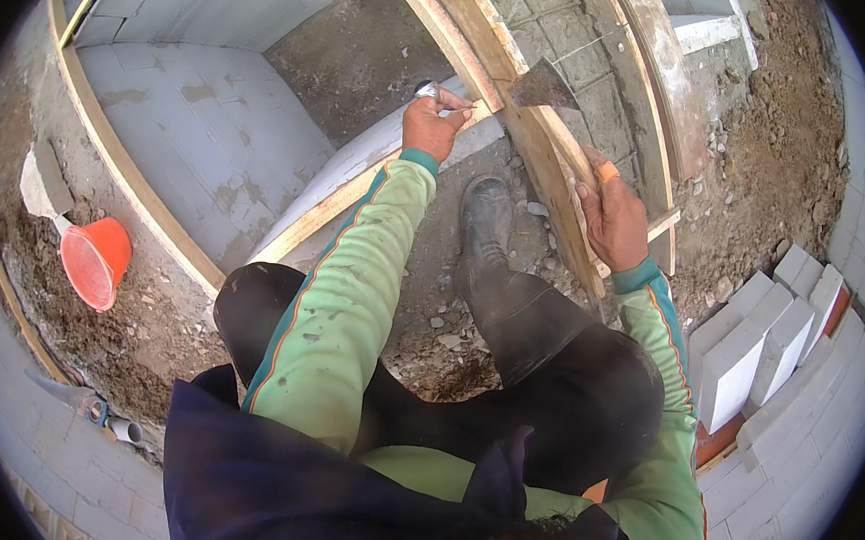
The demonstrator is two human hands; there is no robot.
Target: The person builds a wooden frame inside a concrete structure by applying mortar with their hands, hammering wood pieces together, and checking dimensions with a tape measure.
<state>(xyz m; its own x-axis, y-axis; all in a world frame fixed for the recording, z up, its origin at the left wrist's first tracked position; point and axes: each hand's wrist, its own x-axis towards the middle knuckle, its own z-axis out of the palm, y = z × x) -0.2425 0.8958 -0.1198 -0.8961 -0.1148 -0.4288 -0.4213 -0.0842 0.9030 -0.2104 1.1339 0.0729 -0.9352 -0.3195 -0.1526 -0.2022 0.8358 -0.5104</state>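
Observation:
My left hand (pixel 433 127) is closed in a pinch at the end of a narrow wooden strip (pixel 338 208). A thin, nail-like piece (pixel 463 107) shows at its fingertips, and something small and silvery is partly hidden behind the fingers. My right hand (pixel 614 222) is wrapped round the handle of a hatchet-like tool (pixel 543 87) with a dark, flat head. That head is over an upright board (pixel 535 152), just right of my left hand. An orange patch shows at the right fingers; I cannot tell what it is.
Block walls (pixel 202 126) with timber edging enclose a pit at upper left. An orange bucket (pixel 97 263) and a trowel (pixel 46 187) lie on soil at left, above a handsaw (pixel 70 396). Pale blocks (pixel 749 348) are stacked at right. My boot (pixel 487 221) stands on gravel between the boards.

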